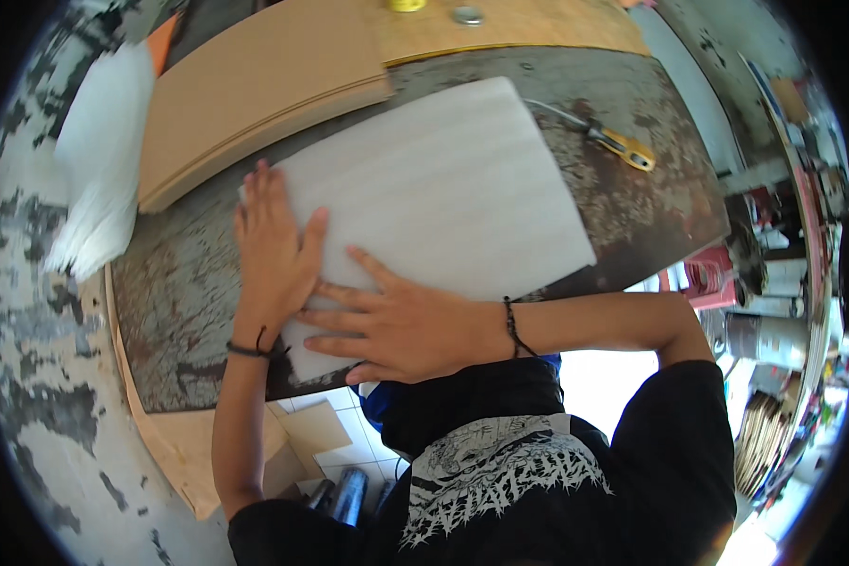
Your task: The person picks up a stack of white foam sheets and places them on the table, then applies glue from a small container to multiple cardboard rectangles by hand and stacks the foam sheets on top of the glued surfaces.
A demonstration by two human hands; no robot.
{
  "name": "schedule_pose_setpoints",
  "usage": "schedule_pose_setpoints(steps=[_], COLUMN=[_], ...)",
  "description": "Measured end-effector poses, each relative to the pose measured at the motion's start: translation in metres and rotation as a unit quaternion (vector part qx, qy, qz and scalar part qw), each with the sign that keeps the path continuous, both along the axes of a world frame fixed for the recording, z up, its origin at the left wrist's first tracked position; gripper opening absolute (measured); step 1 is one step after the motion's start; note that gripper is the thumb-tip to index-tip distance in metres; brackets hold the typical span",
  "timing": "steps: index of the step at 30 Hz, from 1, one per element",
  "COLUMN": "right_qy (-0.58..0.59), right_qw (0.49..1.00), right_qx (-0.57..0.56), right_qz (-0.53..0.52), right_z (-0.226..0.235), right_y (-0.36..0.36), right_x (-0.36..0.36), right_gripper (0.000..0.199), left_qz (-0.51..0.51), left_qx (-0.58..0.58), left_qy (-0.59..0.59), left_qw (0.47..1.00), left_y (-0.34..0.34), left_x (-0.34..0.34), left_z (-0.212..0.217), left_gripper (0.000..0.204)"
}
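Both hands hide the white foam sheet's (434, 189) near corner.

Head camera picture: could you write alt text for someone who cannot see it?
A person's two bare hands, left hand and right hand, press flat on a white rectangular foam sheet lying on a worn, scratched dark worktable. A stack of brown cardboard sheets lies beyond it, and a yellow-handled utility knife to the right.
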State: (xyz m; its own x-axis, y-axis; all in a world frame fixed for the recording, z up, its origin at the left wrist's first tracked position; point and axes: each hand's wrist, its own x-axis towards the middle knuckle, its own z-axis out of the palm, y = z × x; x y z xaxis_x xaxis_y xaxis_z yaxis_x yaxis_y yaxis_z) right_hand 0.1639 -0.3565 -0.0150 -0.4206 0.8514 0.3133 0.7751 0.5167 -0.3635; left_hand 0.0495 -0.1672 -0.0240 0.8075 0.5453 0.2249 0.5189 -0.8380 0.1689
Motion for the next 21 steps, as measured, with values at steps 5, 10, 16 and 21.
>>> schedule_pose_setpoints(steps=[5, 10, 16, 21], right_qy=[0.07, -0.065, -0.068, -0.034], right_qw=[0.996, 0.97, 0.966, 0.957], right_qx=[-0.059, -0.082, -0.089, -0.163], right_qz=[-0.022, -0.22, -0.234, -0.239], right_z=[0.0, 0.031, 0.037, 0.056], right_y=[-0.033, -0.1, -0.107, -0.093], right_x=[0.046, 0.105, 0.112, 0.147], right_gripper=[0.053, 0.06, 0.061, 0.057], left_qz=[-0.004, 0.005, 0.007, 0.008], left_qx=[-0.009, -0.018, -0.041, -0.043], left_qy=[0.028, 0.036, 0.036, 0.027], left_qw=[1.0, 0.999, 0.998, 0.999], left_y=[-0.006, -0.013, -0.014, -0.012], left_x=[0.0, 0.001, 0.006, 0.005], left_z=[0.011, 0.02, 0.024, 0.025], left_gripper=[0.071, 0.069, 0.073, 0.077])
